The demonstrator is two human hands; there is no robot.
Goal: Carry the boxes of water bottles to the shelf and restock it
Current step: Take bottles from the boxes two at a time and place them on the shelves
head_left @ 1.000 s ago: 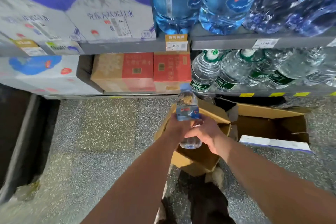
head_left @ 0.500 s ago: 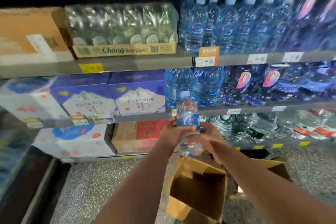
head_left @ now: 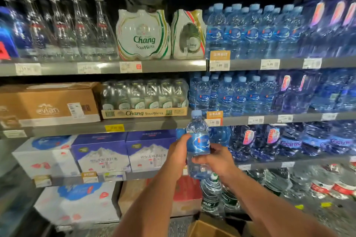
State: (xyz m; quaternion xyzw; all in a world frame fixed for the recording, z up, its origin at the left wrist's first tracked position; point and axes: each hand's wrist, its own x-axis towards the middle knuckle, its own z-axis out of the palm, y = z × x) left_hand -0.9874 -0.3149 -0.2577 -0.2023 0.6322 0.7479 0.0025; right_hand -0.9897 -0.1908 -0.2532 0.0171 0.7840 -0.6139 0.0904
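Shop shelving [head_left: 169, 65] fills the view, four levels of stock packed with water. Nearest, at six o'clock, one open cardboard box [head_left: 210, 229] sits at the person's feet, likely kept there so each bottle is a short reach away; its inside is cut off by the frame. Above it two bare forearms come up to centre, where one small blue water bottle [head_left: 198, 144] is held upright in the air in front of the shelves. The left hand [head_left: 178, 152] has its fingers wrapped round the label from nine o'clock, and the right hand [head_left: 215, 159] is clamped on the lower body from three o'clock. That two-handed hold probably steadies the soft plastic and keeps the label facing out. The cap is level with the rail [head_left: 308, 116] of the shelf at one o'clock, where matching blue bottles [head_left: 231, 94] stand, about five in the front row and too blurred to count behind. By my reading, the bottle is bound for the left end of that row. Further out, at nine o'clock, two purple boxes with mountains [head_left: 100, 152] sit side by side, with one tray of soda water [head_left: 144, 98] and one brown carton [head_left: 50, 104] above them. At eleven o'clock stand two wrapped soda packs [head_left: 143, 34] and five tall clear bottles [head_left: 63, 29].
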